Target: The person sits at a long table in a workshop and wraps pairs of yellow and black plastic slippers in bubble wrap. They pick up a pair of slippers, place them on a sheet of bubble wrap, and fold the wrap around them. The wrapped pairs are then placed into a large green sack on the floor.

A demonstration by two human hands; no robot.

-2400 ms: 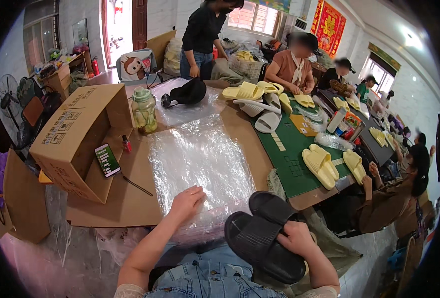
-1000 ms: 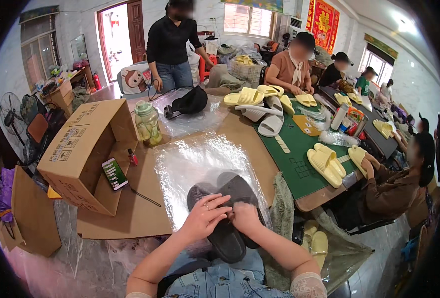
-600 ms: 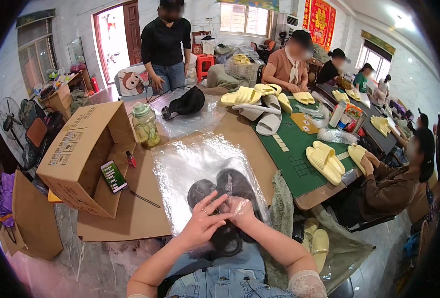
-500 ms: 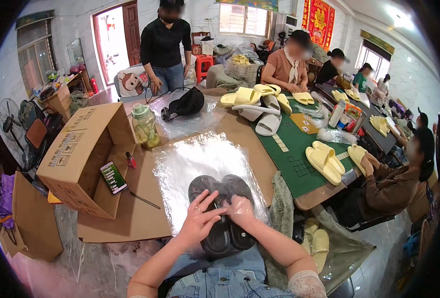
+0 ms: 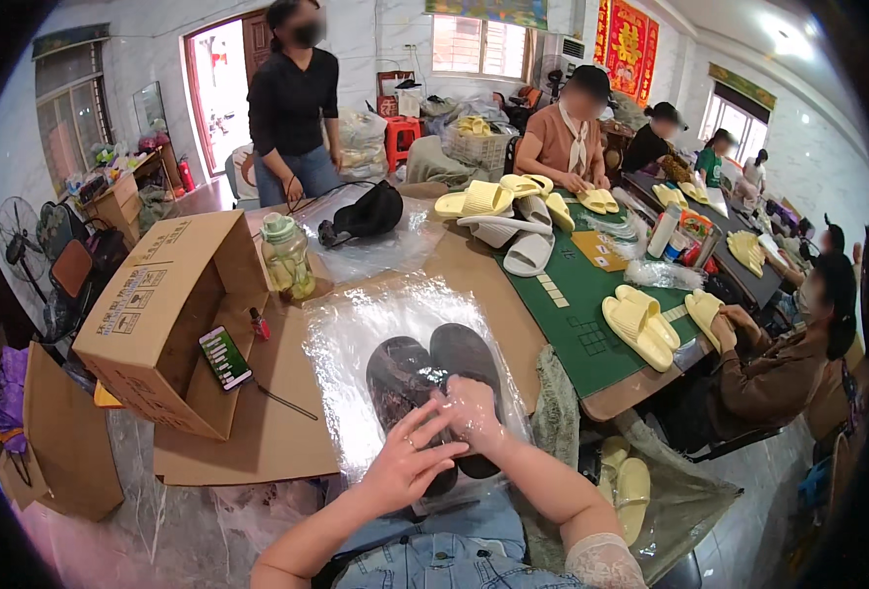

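A pair of dark slippers (image 5: 466, 355) lies at the table's near edge on sheets of clear plastic film (image 5: 334, 339), toes pointing away from me. Glossy film overlies part of the left slipper. My right hand (image 5: 475, 410) is closed at the middle of the pair, its curled fingers on the slippers and shiny plastic over its back. Its fingertips are hidden. Beside it, my left hand (image 5: 417, 454) has its fingers stretched and spread across the near part of the slippers, close to the right hand's fingers.
An open cardboard box (image 5: 164, 329) with a phone (image 5: 225, 355) at its mouth stands left, near a glass jar (image 5: 287, 260). A black cap (image 5: 368, 214) lies farther back. Yellow slippers (image 5: 642, 327) rest on a green mat (image 5: 577, 358). Several people work around the tables.
Both slippers now lie more exposed, angled side by side, with film over the left one. My left hand has shifted slightly right and down. The standing person across has moved left.
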